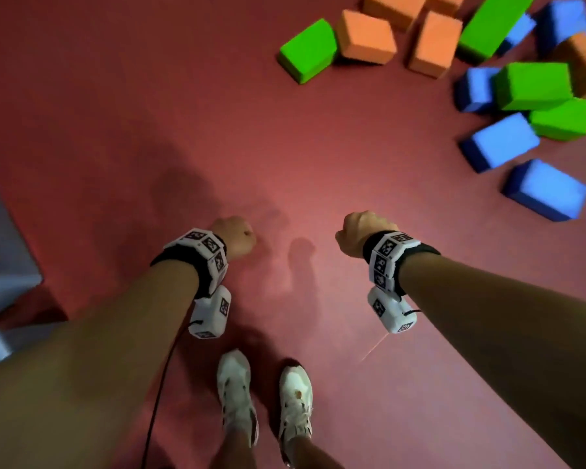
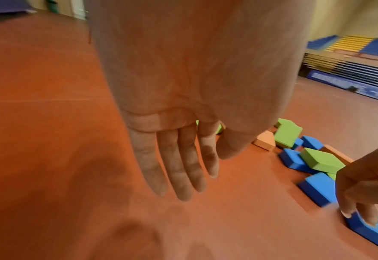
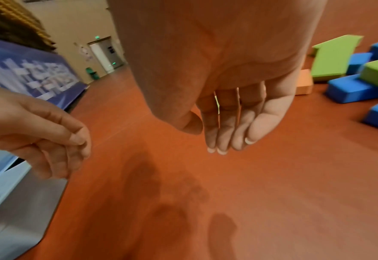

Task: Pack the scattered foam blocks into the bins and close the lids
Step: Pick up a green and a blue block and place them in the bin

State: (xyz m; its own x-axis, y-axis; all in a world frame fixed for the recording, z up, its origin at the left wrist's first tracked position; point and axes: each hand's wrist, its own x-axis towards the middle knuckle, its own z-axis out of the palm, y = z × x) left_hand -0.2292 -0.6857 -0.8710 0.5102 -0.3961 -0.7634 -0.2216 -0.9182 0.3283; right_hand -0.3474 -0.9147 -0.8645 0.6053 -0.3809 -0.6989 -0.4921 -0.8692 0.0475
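Observation:
Foam blocks lie scattered on the red floor at the upper right: a green block [image 1: 310,50], an orange block [image 1: 366,37], a blue block [image 1: 501,140] and another blue block [image 1: 545,189] nearest me. My left hand [image 1: 234,236] hangs over bare floor with fingers [image 2: 179,168] straight and relaxed, holding nothing. My right hand [image 1: 359,233] hangs a short way to its right, fingers [image 3: 223,126] loosely extended and empty. Both hands are well short of the blocks [image 2: 317,161]. A grey-blue bin [image 1: 4,252] sits at the left edge [image 3: 16,202].
My two white shoes [image 1: 264,397] stand on the red floor [image 1: 149,113] below my hands. A black cable [image 1: 156,397] hangs from the left wrist unit. Stacked bleachers [image 2: 350,58] and a blue banner [image 3: 27,70] line the hall's far walls.

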